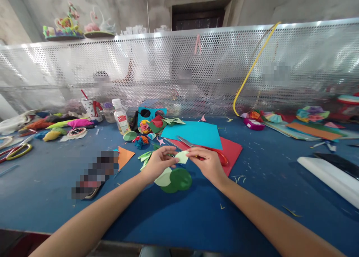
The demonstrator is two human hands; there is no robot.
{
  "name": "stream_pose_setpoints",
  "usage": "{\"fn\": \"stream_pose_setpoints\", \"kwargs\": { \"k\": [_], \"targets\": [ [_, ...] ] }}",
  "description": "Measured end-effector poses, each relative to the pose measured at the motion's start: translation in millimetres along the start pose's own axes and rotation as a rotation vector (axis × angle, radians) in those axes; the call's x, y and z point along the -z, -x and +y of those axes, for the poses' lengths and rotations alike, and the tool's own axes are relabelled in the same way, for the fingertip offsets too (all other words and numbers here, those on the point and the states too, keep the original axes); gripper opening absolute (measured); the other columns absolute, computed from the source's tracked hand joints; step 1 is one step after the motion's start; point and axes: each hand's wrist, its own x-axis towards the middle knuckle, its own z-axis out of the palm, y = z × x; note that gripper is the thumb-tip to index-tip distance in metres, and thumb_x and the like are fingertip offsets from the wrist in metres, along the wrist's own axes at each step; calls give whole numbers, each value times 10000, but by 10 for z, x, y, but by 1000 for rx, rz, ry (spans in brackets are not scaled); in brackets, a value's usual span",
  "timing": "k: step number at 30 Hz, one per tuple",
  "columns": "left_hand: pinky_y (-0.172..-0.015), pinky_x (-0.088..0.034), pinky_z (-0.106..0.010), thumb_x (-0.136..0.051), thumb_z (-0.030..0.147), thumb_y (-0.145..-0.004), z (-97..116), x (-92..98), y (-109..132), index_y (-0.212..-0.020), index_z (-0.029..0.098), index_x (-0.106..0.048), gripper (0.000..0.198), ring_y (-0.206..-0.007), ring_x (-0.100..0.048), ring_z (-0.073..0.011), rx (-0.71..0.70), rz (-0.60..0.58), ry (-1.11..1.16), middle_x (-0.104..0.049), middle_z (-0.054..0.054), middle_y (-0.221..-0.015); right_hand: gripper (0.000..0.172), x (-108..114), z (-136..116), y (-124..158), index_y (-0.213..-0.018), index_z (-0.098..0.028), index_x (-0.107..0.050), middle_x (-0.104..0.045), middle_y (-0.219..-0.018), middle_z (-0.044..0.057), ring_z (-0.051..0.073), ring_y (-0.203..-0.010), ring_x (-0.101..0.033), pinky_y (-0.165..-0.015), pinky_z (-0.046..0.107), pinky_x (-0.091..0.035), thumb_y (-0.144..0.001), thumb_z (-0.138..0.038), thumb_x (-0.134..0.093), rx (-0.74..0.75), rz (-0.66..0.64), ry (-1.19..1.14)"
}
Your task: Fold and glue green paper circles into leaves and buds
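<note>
A blue worktop [196, 227] with a smooth, scuffed top spreads below and around both grips, strewn with thin paper clippings. Well beyond them stands a shiny perforated metal screen [157, 70], a yellow cord [249, 75] sloping down its face to the right; behind it rises a rough grey wall [131, 10] with a dark, recessed opening [199, 19]. The pale green paper piece [183, 158], flat and matt with a curved edge, is held up between the hands: the right hand [208, 164] has its grip pinched on the far right edge, while the left hand [158, 162] has its thumb at the left edge, and I cannot tell whether that grip is closed on it. Just nearer than the grips, two dark green paper discs [182, 179] overlap a paler green disc [163, 177]. Just beyond, steel-bladed scissors [185, 141] with a glossy orange-red handle lie over a bright blue paper sheet [199, 131] and a red one [235, 152]. To the left of the grips lies a pointed orange paper scrap [125, 158]; farther beyond on that side, a clear white-capped bottle [121, 118] stands upright.
</note>
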Motion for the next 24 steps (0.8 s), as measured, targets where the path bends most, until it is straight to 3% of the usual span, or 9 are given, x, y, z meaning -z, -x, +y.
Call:
{"fn": "stream_pose_setpoints", "kwargs": {
  "k": [2, 4, 7, 10, 12, 16, 21, 24],
  "targets": [
    [-581, -504, -236, -712, 244, -611, -28, 25, -28, -939, 129, -588, 369, -656, -593, -120, -22, 19, -48, -631, -49, -822, 130, -4, 15, -1, -736, -209, -680, -680, -879, 64, 216, -850, -619, -759, 342, -487, -752, -261, -563, -10, -27, 17],
    [-587, -495, -245, -685, 281, -639, -53, 85, -71, -880, 117, -609, 301, -619, -583, -116, -78, 115, -129, -633, -47, -754, 160, -13, 25, 4, -821, -208, -675, -676, -896, 67, 211, -827, -620, -707, 328, -496, -767, -293, -550, -33, -73, 34],
    [-589, -468, -227, -629, 311, -682, -69, 225, -146, -831, 122, -615, 241, -617, -565, -110, -172, 299, -231, -623, -34, -721, 326, -24, 0, 25, -1036, -214, -610, -665, -936, 64, 206, -797, -620, -679, 330, -493, -757, -378, -561, -136, -281, 117],
    [-515, -412, -191, -573, 296, -710, -59, 354, -195, -815, 131, -616, 200, -569, -524, -92, -213, 430, -298, -605, -18, -691, 542, -17, -77, 53, -1129, -217, -559, -551, -1174, 86, 250, -1040, -519, -876, 374, -406, -667, -493, -624, -116, -574, 244],
    [-467, -372, -188, -539, 272, -719, -45, 405, -207, -813, 136, -621, 184, -526, -494, -89, -237, 478, -354, -597, -16, -679, 703, -6, -130, 64, -1202, -220, -500, -466, -1269, 90, 272, -1146, -426, -949, 388, -337, -603, -561, -642, -96, -675, 297],
    [-543, -404, -211, -489, 210, -715, -10, 448, -214, -782, 152, -617, 156, -633, -525, -114, -329, 529, -456, -594, -44, -846, 851, 4, -157, 64, -1253, -210, -450, -413, -1314, 102, 290, -1197, -359, -994, 406, -273, -530, -605, -664, -92, -739, 342],
    [-753, -433, -293, -439, 174, -732, 41, 493, -219, -737, 171, -609, 171, -864, -545, -182, -424, 609, -574, -561, -65, -951, 672, -1, -58, 62, -1177, -243, -532, -440, -1292, 80, 275, -1192, -372, -983, 388, -292, -596, -559, -652, -122, -728, 319],
    [-942, -318, -393, -465, 135, -715, 58, 470, -183, -779, 193, -622, 179, -1081, -451, -242, -469, 692, -664, -520, -70, -1083, 643, -9, 10, 69, -1195, -248, -512, -463, -1274, 74, 257, -1174, -403, -969, 363, -317, -620, -485, -674, -132, -692, 285]
  ]
}}
